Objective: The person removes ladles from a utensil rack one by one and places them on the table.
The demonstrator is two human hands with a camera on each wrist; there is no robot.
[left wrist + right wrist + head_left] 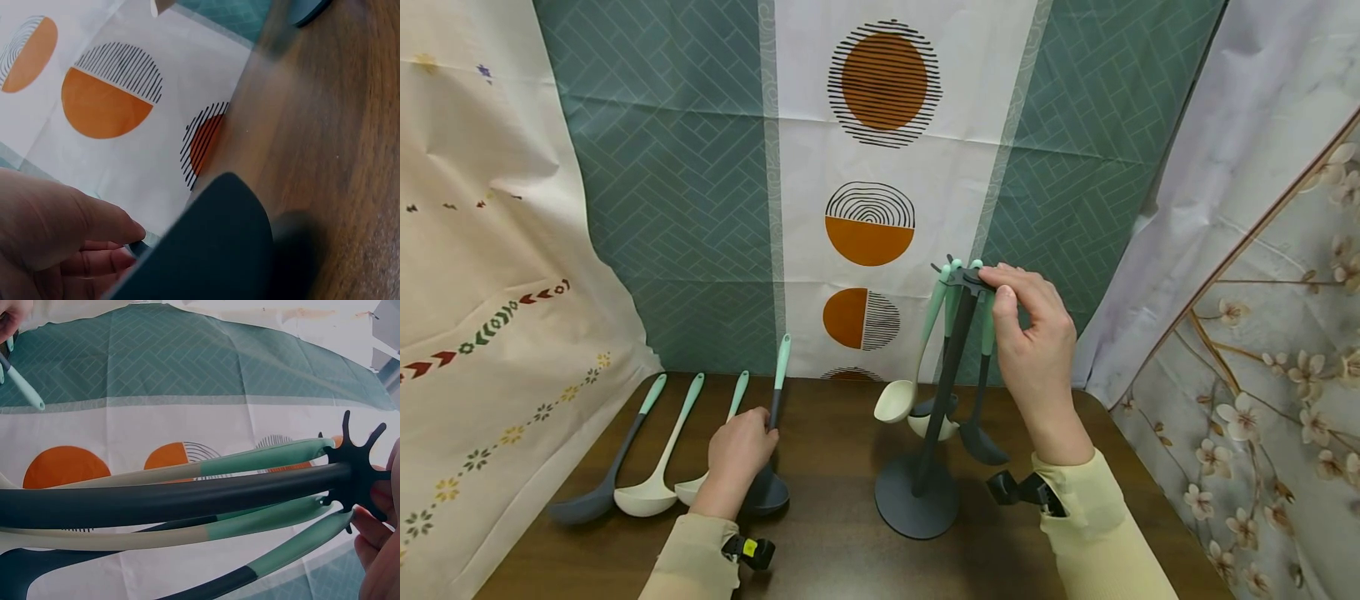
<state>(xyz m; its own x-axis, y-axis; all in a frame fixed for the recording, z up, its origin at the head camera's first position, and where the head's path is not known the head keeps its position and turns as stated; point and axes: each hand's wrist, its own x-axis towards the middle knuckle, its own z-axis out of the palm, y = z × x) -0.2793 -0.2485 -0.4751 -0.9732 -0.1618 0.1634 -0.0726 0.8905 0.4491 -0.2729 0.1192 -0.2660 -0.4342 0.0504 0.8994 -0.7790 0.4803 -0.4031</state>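
Observation:
In the head view my left hand [743, 454] pinches the dark shaft of a green-handled ladle [767, 492], whose bowl hangs low by the table. The left wrist view shows thumb and fingers [69, 231] on that shaft, with the dark bowl [212, 244] large in front. My right hand [1036, 354] grips the hooked top [967, 278] of a dark utensil stand [917, 497]. In the right wrist view, fingers [374, 534] lie against the hooked top [356, 469]. Several green-handled utensils hang there, including a cream spoon [895, 402] and a dark ladle [983, 443].
Left of my left hand on the wooden table [835, 533] lie a dark ladle [583, 507], a cream ladle [646, 497] and another cream utensil [689, 490], partly hidden by that hand. Patterned cloths [670, 208] hang behind and at both sides.

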